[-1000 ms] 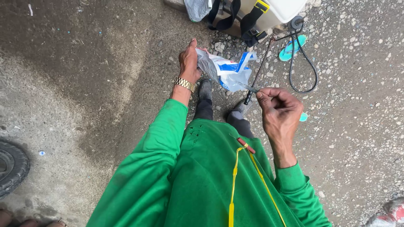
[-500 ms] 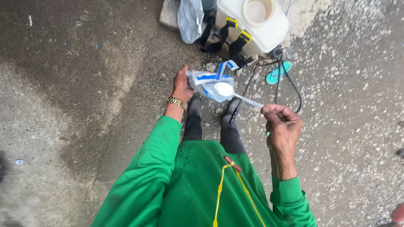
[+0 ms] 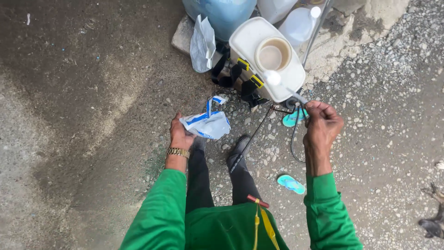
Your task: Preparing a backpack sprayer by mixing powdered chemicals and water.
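My left hand (image 3: 179, 133), with a gold watch on the wrist, grips a crumpled white and blue plastic packet (image 3: 206, 123) with a torn strip sticking up. My right hand (image 3: 323, 122) pinches the handle of a small white spoon (image 3: 274, 78) heaped with white powder. The spoon's bowl is over the white backpack sprayer tank (image 3: 284, 78), right beside its round open filler mouth (image 3: 272, 54), which shows brownish liquid inside. Both sleeves are green.
The tank stands on gravel with black and yellow straps (image 3: 241, 76) and a black hose (image 3: 294, 141). Behind it are a blue container (image 3: 226, 14), white jugs (image 3: 298, 23) and a grey bag (image 3: 202, 45). Turquoise sandals (image 3: 291, 184) lie near my dark shoes (image 3: 238, 152).
My right hand has carried the filled spoon from the packet up to the tank's filler mouth. The view has tilted forward, showing more of the tank. The left hand still holds the packet.
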